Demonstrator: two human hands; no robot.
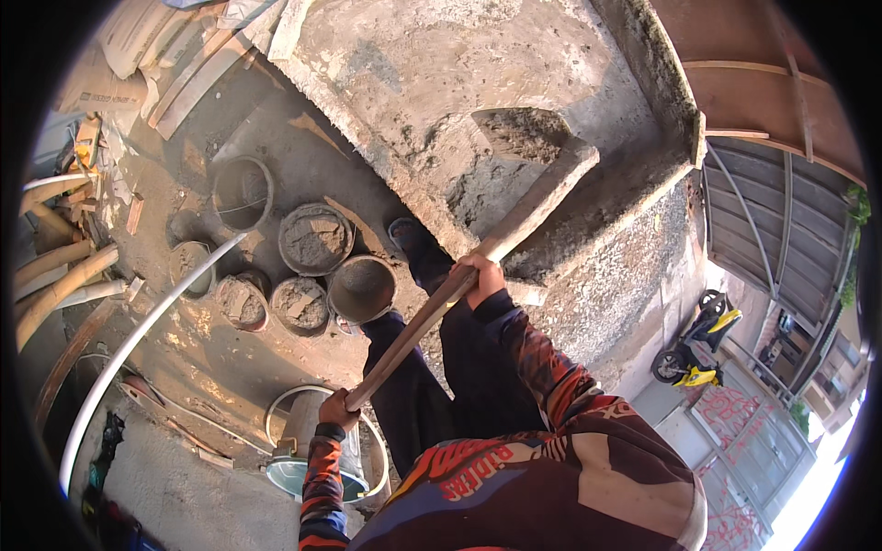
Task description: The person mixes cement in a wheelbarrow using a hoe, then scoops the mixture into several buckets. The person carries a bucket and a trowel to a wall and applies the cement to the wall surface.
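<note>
Head view: both bare hands on one long wooden handle (413,333), which runs diagonally from lower center to upper right-center. Left hand (338,410) at the low end, fingers closed around the wood. Right hand (480,278) near frame center, fingers also wrapped around it. The handle's thick upper end reaches over the near side of a large mixing trough (663,78) filling the top center; can't tell the exact shape of the tool head there. Wet gray mortar (491,195) sits in the trough beside that end, left of the handle.

Left of center: cluster of round buckets on the ground. Three hold gray mix: a large one (315,239) and two smaller ones (243,301) (300,305) below it. A gray bucket (362,289) stands just right of these, next to the person's leg. Another bucket (243,193) is above left. White curved pipe (147,340) arcs down to the lower left edge.

Pale translucent bucket (317,479) at bottom, behind the left forearm. Gravel (616,289) right of the trough. Black-and-yellow motorbike (698,344) farther right. Wooden poles (69,285) piled at far left.
</note>
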